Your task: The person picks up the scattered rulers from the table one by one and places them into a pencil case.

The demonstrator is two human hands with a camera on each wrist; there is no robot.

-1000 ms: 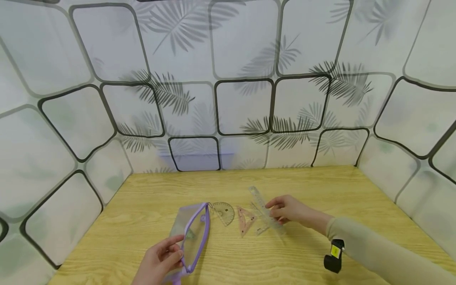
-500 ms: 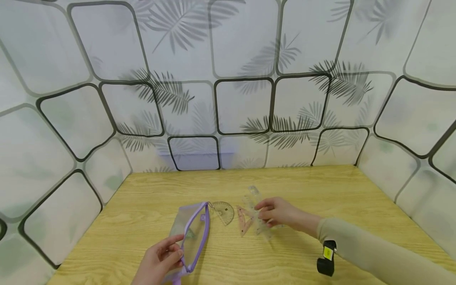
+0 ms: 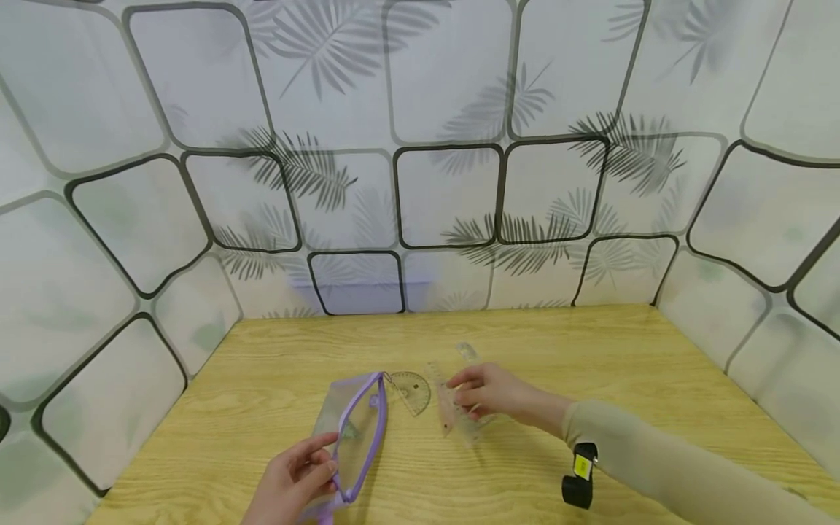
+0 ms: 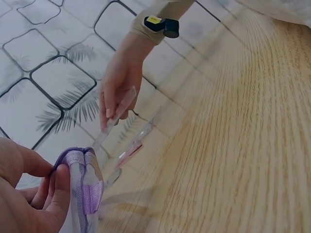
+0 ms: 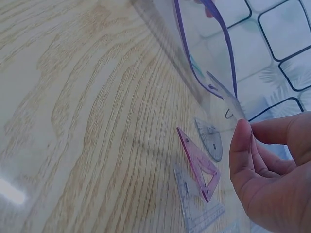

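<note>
My left hand [image 3: 292, 477] grips the rim of a see-through pencil pouch [image 3: 332, 408] with purple zip edging; its mouth gapes to the right. Between thumb and fingers, my right hand [image 3: 488, 394] pinches a clear ruler [image 4: 119, 110], tilted above the table. In the right wrist view this ruler's far end overlaps the pouch opening. Beneath it lie a pink set square [image 5: 192, 150] and a clear set square [image 5: 184, 194]. A clear protractor [image 3: 411, 391] rests beside the pouch's far end. Something small and green [image 3: 350, 431] shows through the pouch wall.
The wood-grain table [image 3: 558, 343] meets a patterned curtain [image 3: 453, 197] at the back and sides. The clear rounded end of another strip [image 3: 467, 351] shows beyond my right hand. A black strap with a camera [image 3: 580, 474] is on my right wrist.
My right hand has moved left with the ruler, from over the clear set square to over the pink one. The left hand and pouch have stayed in place.
</note>
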